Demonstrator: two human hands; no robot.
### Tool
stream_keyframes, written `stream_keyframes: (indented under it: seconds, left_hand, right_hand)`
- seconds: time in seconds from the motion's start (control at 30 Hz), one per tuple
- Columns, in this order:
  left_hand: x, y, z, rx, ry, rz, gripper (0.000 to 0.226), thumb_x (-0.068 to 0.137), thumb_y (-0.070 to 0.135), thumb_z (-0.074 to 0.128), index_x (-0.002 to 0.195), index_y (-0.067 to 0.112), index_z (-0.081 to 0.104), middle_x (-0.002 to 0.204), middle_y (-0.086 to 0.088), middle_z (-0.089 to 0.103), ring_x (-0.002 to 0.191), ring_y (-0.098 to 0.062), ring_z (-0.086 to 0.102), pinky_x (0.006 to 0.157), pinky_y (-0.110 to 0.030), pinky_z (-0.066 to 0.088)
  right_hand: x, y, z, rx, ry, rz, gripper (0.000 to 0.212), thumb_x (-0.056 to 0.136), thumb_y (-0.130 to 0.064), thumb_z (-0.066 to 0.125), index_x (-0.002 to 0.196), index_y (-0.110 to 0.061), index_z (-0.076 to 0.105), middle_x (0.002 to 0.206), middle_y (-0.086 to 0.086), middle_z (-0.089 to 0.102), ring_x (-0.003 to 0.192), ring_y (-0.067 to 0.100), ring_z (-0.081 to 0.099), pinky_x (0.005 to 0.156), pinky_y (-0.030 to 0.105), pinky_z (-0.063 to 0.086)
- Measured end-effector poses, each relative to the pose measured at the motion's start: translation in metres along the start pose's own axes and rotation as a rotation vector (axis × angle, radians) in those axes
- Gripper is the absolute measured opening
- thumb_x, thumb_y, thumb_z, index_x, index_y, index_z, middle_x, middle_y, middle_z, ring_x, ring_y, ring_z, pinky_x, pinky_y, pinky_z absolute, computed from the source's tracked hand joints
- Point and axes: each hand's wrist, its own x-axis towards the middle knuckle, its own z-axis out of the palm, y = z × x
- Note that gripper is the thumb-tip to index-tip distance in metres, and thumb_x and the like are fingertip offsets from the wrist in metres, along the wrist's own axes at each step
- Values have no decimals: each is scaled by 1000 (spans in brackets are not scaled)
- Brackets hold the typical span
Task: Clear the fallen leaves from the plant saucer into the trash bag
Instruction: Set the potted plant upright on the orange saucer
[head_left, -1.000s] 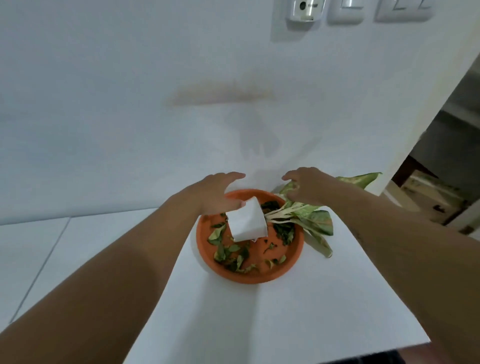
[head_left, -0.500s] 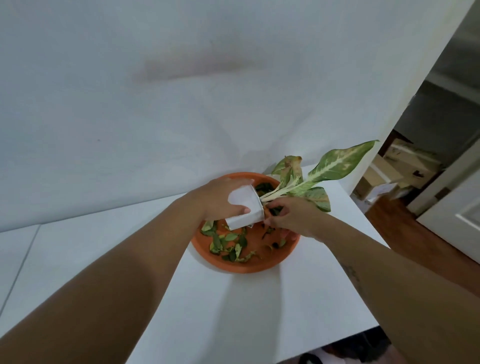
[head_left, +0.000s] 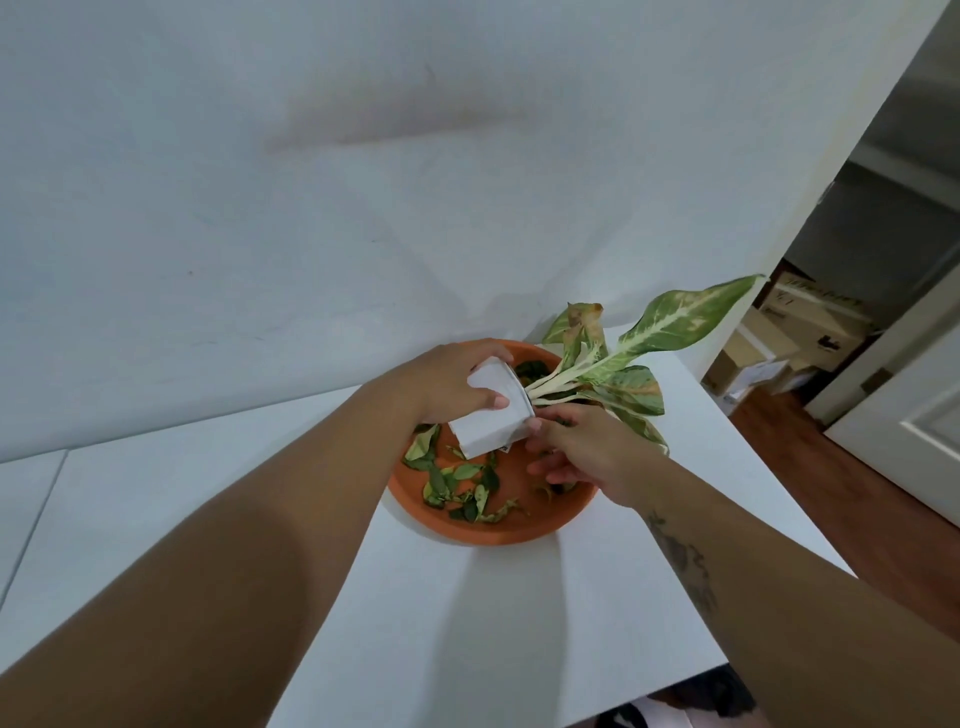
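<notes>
Fallen leaves (head_left: 457, 486), small, green and yellowing, lay scattered in a round orange plant saucer (head_left: 498, 538), mostly in its left and near parts, with a few more curled pieces toward its right side. The saucer sat on a white table (head_left: 467, 623), close to the table's far right corner and near a pale wall (head_left: 363, 182). Two bare forearms reached in from the near edge toward the saucer.

The left hand (head_left: 447, 384) gripped a small white pot (head_left: 493, 423), fingers curled over its upper side and thumb clamped across its near face. The pot was held tilted over the saucer, its base pointing near and left, its mouth pointing far and right. A plant (head_left: 649, 343) with long, cream-streaked green leaves stuck out of the mouth, leaning out to the right past the saucer's far rim; one leaf had a brown, withered tip.

The right hand (head_left: 587, 452) was just beside the pot's mouth, over the right part of the saucer. Its thumb touched the pot's rim and its other fingers were loosely bent below; whether they pinched anything could not be told.

To the right, past the end of the wall, a doorway showed stacked cardboard boxes (head_left: 810, 322), a brown wooden floor (head_left: 831, 483) and part of a white door (head_left: 924, 421).
</notes>
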Motion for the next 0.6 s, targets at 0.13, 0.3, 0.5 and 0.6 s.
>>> stream_keyframes:
  seconds: [0.13,0.3,0.5,0.6]
  left_hand:
    - [-5,1,-3,1,14,-2,49,85,41,69,128,42,46,124,-1,54,109,-21,56,88,-39,53]
    - [-13,0,-5,-35,57,26,45,79,43,74,114,43,47,113,0,55,92,-17,60,75,-37,59]
    - [-16,6,0,-85,190,35,35,78,43,75,101,38,50,105,1,50,87,-15,54,70,-31,49]
    - [-21,5,10,-151,277,61,26,81,39,74,96,34,52,96,2,50,77,-11,47,63,-26,36]
  right_hand:
    - [1,1,5,89,39,-10,26,92,-22,60,117,-12,65,95,13,70,69,20,65,53,23,52]
    - [-4,-3,4,71,74,-61,29,87,-28,68,113,-14,67,85,8,71,67,19,65,54,22,53]
    - [-5,-19,2,-81,182,-166,34,83,-32,71,113,-16,69,87,4,70,73,17,65,55,20,49]
    - [-2,-15,-2,-255,249,-244,41,82,-36,71,119,-19,67,90,-3,66,83,16,60,76,33,56]
